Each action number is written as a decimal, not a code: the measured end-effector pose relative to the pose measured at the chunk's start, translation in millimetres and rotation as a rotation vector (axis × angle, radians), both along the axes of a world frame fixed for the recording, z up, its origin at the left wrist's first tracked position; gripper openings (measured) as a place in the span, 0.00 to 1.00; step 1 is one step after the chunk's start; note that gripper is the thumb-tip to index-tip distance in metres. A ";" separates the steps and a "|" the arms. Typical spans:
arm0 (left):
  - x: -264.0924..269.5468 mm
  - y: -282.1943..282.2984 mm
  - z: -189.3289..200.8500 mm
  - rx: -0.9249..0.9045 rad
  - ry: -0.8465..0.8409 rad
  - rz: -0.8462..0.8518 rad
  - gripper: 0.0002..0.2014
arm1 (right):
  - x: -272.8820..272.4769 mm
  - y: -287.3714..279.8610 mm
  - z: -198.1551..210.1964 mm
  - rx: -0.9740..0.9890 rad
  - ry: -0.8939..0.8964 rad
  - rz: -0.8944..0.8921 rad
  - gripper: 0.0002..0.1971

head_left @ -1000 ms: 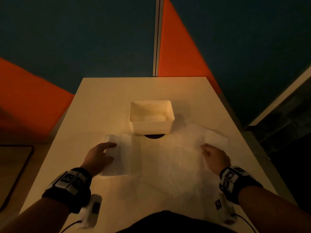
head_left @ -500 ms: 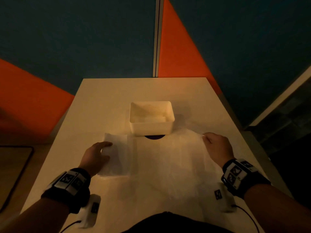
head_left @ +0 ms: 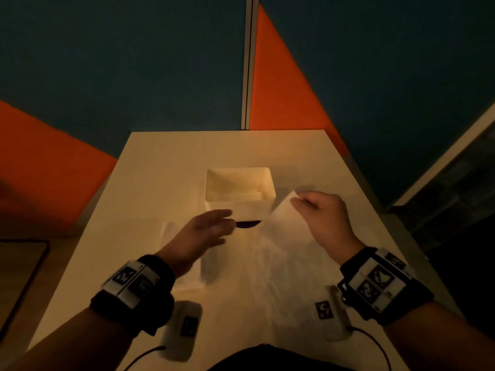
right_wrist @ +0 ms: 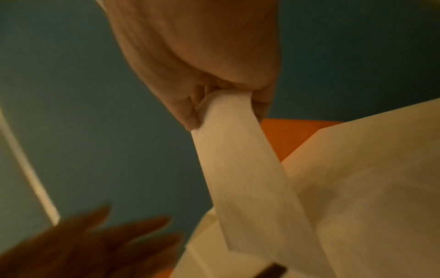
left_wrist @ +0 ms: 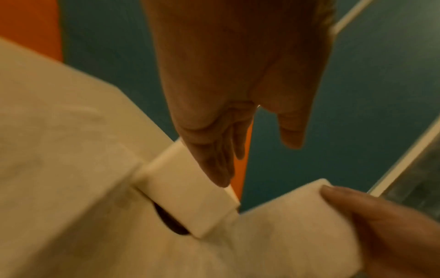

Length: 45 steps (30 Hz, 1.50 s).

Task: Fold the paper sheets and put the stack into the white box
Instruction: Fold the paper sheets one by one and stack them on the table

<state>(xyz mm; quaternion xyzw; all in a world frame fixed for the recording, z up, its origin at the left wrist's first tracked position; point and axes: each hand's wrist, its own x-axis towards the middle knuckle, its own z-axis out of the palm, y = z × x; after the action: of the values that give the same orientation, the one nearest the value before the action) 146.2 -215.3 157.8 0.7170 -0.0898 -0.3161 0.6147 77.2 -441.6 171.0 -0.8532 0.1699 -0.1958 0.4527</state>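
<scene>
1. Pinching the far right corner of the large paper sheet (head_left: 270,263), the right hand (head_left: 325,219) holds that corner raised off the table (head_left: 166,162); the rest of the sheet lies flat on the tabletop in front of the person.
2. The right wrist view shows the grip close up: thumb and curled fingers (right_wrist: 188,111) nip the sheet's edge, and the paper hangs down from them in a pale band.
3. The lifted corner stands just beside the right wall of the white box (head_left: 239,195), about level with its rim. Whether it touches the box, I cannot tell.
4. White box: sits in the middle of the table, just beyond the sheet's far edge. Open top. Something pale and flat lies inside on the bottom; too dim to name.
5. A dark round patch (head_left: 247,224) shows on the table at the foot of the box's near wall.
6. Left hand (head_left: 201,234): fingers stretched out and relaxed, gripping nothing. It hovers low over the table with its fingertips in front of the box's near wall. From the left wrist view the fingers (left_wrist: 219,165) point past the box's top edge; contact cannot be judged, the picture is blurred.
7. Under and left of that hand lies a smaller folded sheet (head_left: 182,266), flat on the table, beside the large sheet's left edge.
8. Both wrists wear black bands with white marker blocks, cables trailing.
9. Beyond the table: teal and orange wall panels. Light is dim and yellow throughout.
</scene>
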 end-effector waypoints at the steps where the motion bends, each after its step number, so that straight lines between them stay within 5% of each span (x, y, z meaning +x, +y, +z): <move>1: -3.8 -8.5 7.6 -0.087 0.094 -0.031 0.21 | 1.3 8.6 4.6 0.006 -0.015 0.044 0.08; 6: -12.1 -35.1 22.6 -0.328 0.248 -0.148 0.22 | 0.3 45.2 18.3 -0.048 -0.015 0.256 0.08; 12: -10.6 -36.2 23.1 -0.436 0.371 -0.057 0.20 | -4.5 59.2 27.5 -0.017 0.146 0.558 0.14; 16: -5.9 -28.6 20.2 -0.471 0.436 0.086 0.18 | -1.3 40.4 31.9 0.109 0.024 0.299 0.14; 19: -2.6 -23.4 22.8 -0.482 0.400 0.104 0.19 | 4.3 14.2 28.8 0.088 0.092 0.047 0.20; 24: 3.5 -20.6 24.3 -0.482 0.338 0.062 0.17 | -2.5 -6.0 23.3 0.538 0.375 0.303 0.17; 31: 10.1 -16.3 20.4 -0.360 0.184 -0.012 0.14 | -0.1 -6.4 17.8 0.792 0.133 0.263 0.14; 39: 24.8 12.8 37.4 -0.280 0.183 -0.430 0.23 | -2.0 -16.6 29.7 0.681 0.212 0.295 0.16; 45: 14.7 -9.5 44.9 -0.193 0.114 -0.464 0.16 | 8.7 3.2 39.8 0.414 0.279 0.505 0.22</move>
<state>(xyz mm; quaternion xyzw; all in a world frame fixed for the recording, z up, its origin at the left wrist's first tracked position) 160.9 -224.8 202.7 0.5964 -0.2469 -0.4784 0.5954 85.9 -438.4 210.9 -0.7771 0.0499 0.0793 0.6224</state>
